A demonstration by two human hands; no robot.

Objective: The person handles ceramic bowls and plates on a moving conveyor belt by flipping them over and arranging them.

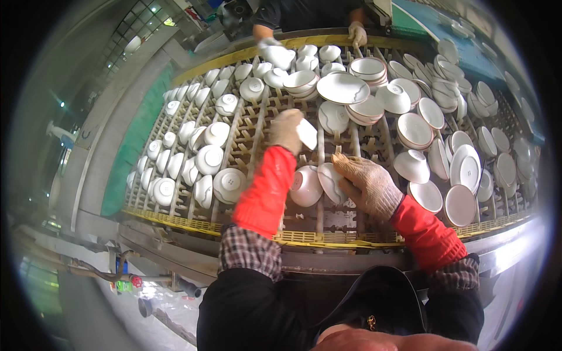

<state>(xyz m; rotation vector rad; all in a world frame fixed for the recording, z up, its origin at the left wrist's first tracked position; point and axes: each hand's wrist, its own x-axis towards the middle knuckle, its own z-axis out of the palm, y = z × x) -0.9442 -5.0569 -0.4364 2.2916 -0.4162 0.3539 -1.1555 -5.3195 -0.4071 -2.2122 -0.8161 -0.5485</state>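
Observation:
My left hand, in a knitted work glove and blurred, grips a small white ceramic dish above the middle of the slatted conveyor rack. My right hand, gloved the same way, has its fingers and thumb at the right edge of a tilted white bowl with a thin dark line on it. Beside that bowl, on the left, an overturned white bowl leans on the pegs. Beyond my hands a white plate stands tilted, near a large oval plate lying on stacked bowls.
Upside-down bowls fill the left rows. Stacked, brown-rimmed bowls crowd the right. Across the rack, a person's gloved hand rests at the far edge; their other handles bowls. A yellow edge strip borders my side. Blue belt at upper right.

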